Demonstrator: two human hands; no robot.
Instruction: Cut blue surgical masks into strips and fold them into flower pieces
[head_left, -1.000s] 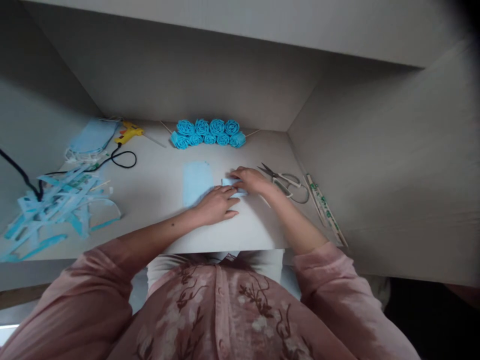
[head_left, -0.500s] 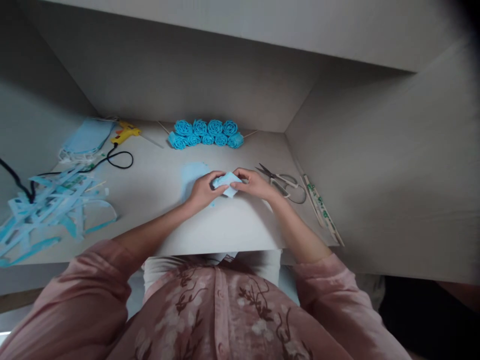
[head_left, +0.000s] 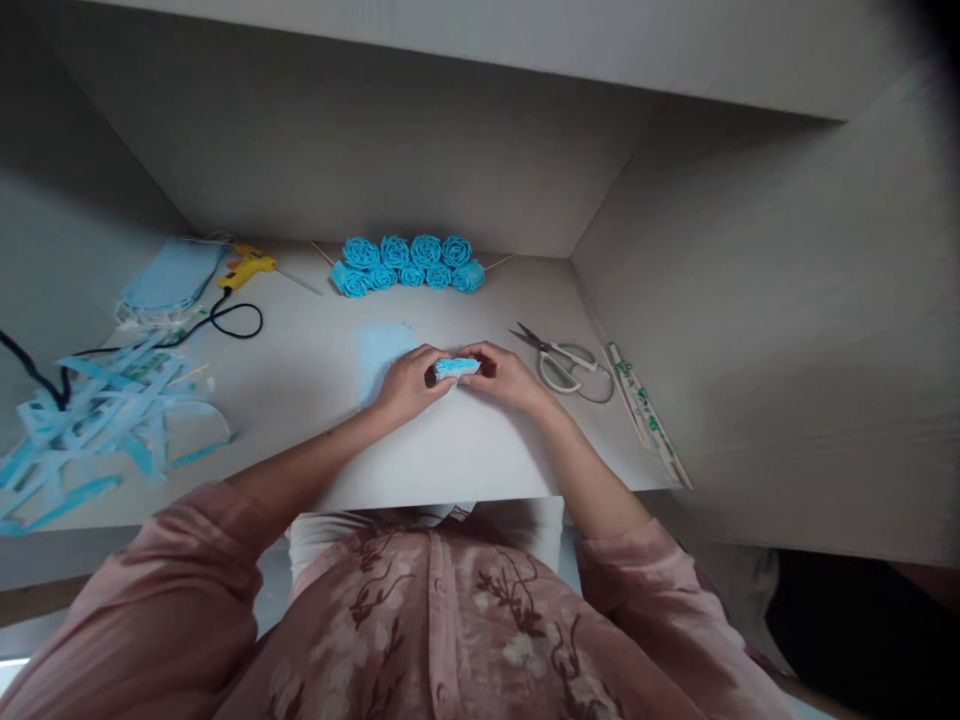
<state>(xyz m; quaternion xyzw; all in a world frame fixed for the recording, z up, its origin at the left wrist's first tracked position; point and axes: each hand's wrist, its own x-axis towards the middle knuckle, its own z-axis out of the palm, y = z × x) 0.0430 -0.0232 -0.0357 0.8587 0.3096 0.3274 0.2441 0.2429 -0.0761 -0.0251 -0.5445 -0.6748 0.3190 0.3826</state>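
Note:
Between my two hands is a small folded stack of light blue mask fabric (head_left: 457,368), its layered brighter blue edges facing up. My left hand (head_left: 412,384) pinches its left end with thumb and fingers. The right end is gripped by my right hand (head_left: 505,374), thumb in front and fingers behind. Beneath and behind my left hand a flat light blue fabric sheet (head_left: 381,350) lies on the table, partly covered. Scissors (head_left: 566,362) with pale handles rest to the right of my right hand, blades slightly apart.
Blue fabric roses (head_left: 409,264) stand in two rows at the back. A yellow glue gun (head_left: 247,266) with a black cord lies back left, beside stacked masks (head_left: 174,275). Cut fabric strips (head_left: 112,420) pile up at left. Thin wooden sticks (head_left: 646,412) lie near the right wall.
The folded fabric has been turned in my hands: its broad flat face showed before, and now its narrow layered edge does. Both hands stay in about the same place.

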